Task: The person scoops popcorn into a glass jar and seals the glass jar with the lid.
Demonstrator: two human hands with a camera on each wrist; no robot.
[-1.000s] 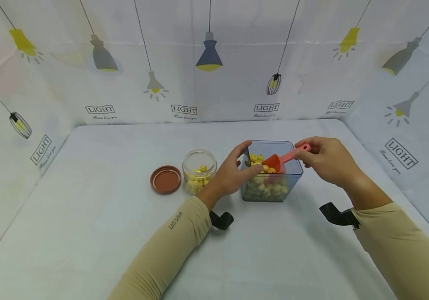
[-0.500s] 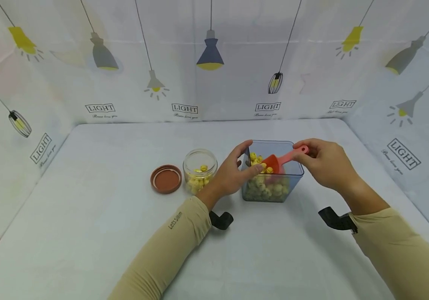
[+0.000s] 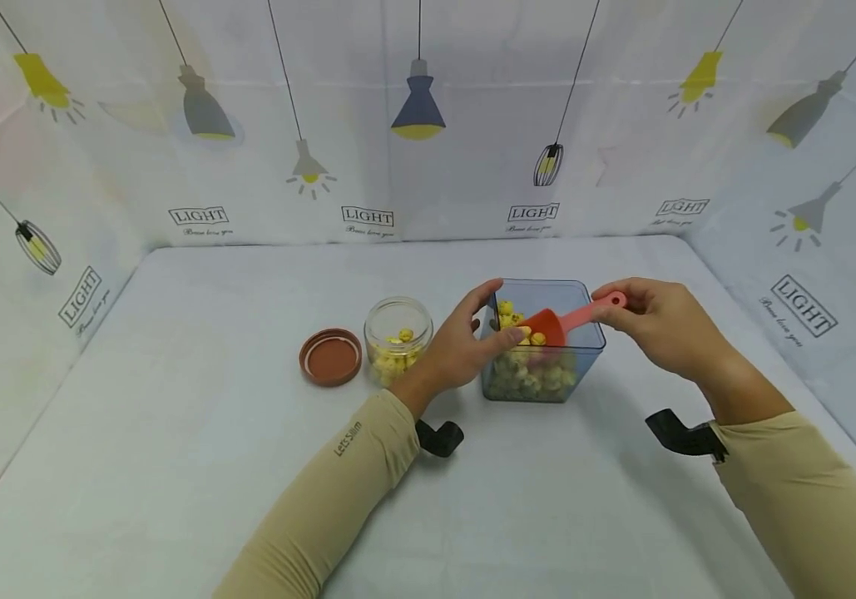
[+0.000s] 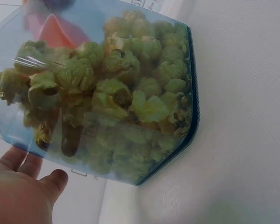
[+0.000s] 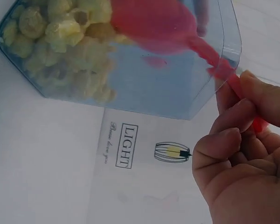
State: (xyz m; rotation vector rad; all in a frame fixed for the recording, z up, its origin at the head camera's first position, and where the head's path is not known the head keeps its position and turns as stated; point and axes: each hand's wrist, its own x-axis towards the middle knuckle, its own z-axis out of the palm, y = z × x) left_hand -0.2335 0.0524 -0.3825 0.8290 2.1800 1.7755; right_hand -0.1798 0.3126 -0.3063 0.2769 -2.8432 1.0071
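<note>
A clear bluish plastic container [image 3: 585,374] holds popcorn [image 4: 116,93] and stands on the white table. My left hand [image 3: 459,345] grips its left side, thumb over the near rim and fingertips at the far corner. In my right hand [image 3: 660,324], thumb and fingers pinch the handle of a pink scoop [image 3: 577,316] at the container's right rim. The scoop's bowl lies tilted inside, among the popcorn, and shows through the wall in the right wrist view. Left of the left hand stands a glass jar [image 3: 378,333], partly filled with popcorn and partly hidden by that hand.
A brown round lid [image 3: 330,358] lies just left of the jar. Behind the table [image 3: 210,433] hangs a white cloth printed with lamps [image 3: 418,104]. Black wrist mounts [image 3: 440,438] stick out below both hands.
The right hand and scoop handle have shifted slightly to the right in the last half second, with the scoop's bowl still in the popcorn. The left hand and container have stayed in place.
</note>
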